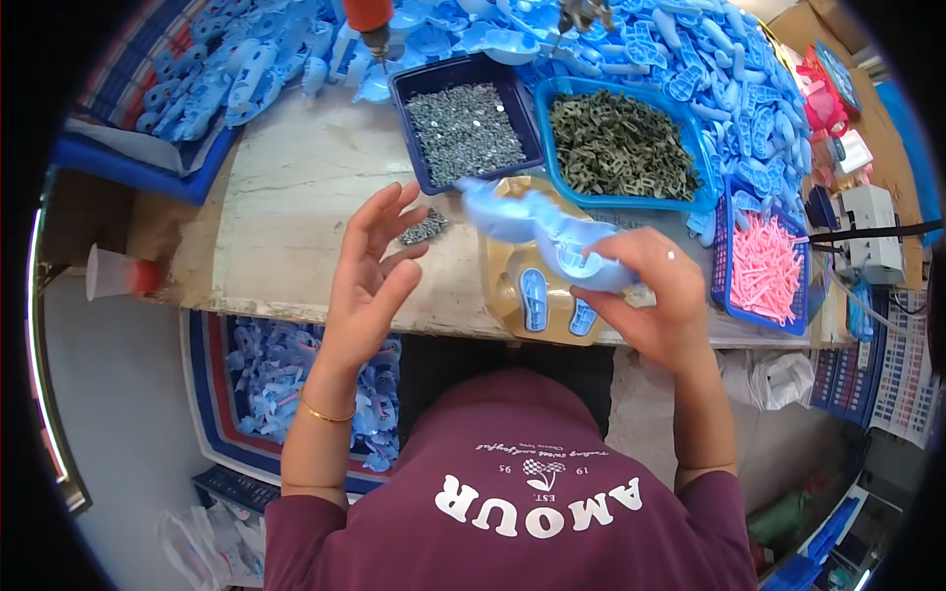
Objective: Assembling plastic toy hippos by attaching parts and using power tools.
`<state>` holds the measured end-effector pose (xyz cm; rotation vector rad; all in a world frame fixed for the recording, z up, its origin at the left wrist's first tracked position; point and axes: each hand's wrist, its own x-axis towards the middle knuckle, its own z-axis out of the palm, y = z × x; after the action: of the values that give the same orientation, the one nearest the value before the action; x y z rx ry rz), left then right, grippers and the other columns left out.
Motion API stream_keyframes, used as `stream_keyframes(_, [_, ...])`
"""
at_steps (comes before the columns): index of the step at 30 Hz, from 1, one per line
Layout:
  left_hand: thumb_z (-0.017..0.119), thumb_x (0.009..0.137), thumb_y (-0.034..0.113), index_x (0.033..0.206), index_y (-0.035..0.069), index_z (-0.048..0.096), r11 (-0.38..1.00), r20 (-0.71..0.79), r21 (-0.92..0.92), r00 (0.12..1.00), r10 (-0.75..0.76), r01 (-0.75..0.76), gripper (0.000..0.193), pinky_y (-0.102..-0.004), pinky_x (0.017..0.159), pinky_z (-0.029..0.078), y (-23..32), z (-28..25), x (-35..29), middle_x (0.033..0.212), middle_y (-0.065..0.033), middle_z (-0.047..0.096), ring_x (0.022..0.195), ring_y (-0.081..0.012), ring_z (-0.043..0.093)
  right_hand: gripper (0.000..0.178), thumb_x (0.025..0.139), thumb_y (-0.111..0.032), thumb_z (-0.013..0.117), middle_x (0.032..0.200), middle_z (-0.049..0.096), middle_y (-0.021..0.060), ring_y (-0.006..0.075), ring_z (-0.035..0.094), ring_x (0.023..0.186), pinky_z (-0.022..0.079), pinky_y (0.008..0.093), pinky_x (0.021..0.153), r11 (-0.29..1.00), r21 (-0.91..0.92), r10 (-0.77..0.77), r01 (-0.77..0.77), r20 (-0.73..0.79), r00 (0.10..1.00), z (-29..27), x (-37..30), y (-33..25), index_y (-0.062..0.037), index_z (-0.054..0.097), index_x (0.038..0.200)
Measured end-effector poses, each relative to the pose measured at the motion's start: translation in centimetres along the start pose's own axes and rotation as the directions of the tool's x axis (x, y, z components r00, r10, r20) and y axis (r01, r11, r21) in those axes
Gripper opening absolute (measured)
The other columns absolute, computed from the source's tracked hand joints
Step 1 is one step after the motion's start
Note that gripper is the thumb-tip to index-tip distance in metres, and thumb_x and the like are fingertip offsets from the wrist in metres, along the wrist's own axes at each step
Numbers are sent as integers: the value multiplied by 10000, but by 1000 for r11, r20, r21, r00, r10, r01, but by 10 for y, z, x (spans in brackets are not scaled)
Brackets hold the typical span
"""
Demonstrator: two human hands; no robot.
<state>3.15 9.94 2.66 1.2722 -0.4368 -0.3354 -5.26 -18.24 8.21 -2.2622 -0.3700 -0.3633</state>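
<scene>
my maroon shirt (pixel 512 424) is closest. my left hand (pixel 367 271) is empty, fingers loosely spread, beside a heap of tiny metal bits (pixel 429 229). right of it, a smooth, curvy blue plastic piece (pixel 567 244) sits pinched in my right hand (pixel 658 295), over a tan tray (pixel 503 281). further right, thin pink sticks (pixel 764 266) fill a holed basket (pixel 723 274).

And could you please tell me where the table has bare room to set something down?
The widest bare patch is the tabletop left of the left hand, between the blue parts behind and the dark blue tray rightward. Rightward it is crowded: the light-blue tray, the tan fixture, the right hand and the basket of pink pieces.
</scene>
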Motion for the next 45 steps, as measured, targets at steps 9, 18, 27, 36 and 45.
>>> stream_keyframes(9, [821,800,226,1498,88,426,667,367,648,918,149,-368,815,-491,1190,288,-23,55,7,1582,-181,368,1451,-389,343,499,734,-158,811,1252,635,63,295,582,1173,449,447,984,921,-381,-17,80,166,986,24,-46,16,-106,655,1205])
stream_keyframes(18, [812,786,274,1478,118,462,350,465,821,884,46,-451,791,-584,1206,230,-36,79,12,1562,-126,397,1473,-380,289,589,756,-198,819,1243,610,114,324,565,1157,457,441,962,935,-343,131,-87,108,985,-5,-55,36,-60,626,1296])
stream_keyframes(27, [802,796,288,1472,99,464,363,452,834,892,-17,-416,780,-551,1218,224,-39,77,13,1561,-133,401,1459,-369,322,620,761,-166,818,1219,608,131,329,589,1082,506,422,900,932,-362,77,-21,140,987,-3,-56,38,-14,600,1322])
stream_keyframes(36, [822,761,255,1475,108,465,374,452,835,891,-43,-405,811,-555,1197,275,-36,78,16,1583,-110,386,1410,-354,394,619,755,-114,811,1218,601,146,345,579,1082,503,427,916,912,-408,102,-53,99,990,7,-59,28,-2,590,1322])
stream_keyframes(45, [829,747,269,1475,112,479,334,463,841,885,-41,-425,823,-550,1192,289,-35,76,13,1595,-102,387,1434,-338,393,626,770,-138,816,1241,607,142,336,582,1106,501,412,934,971,-215,128,-104,99,987,2,-62,47,-21,588,1342])
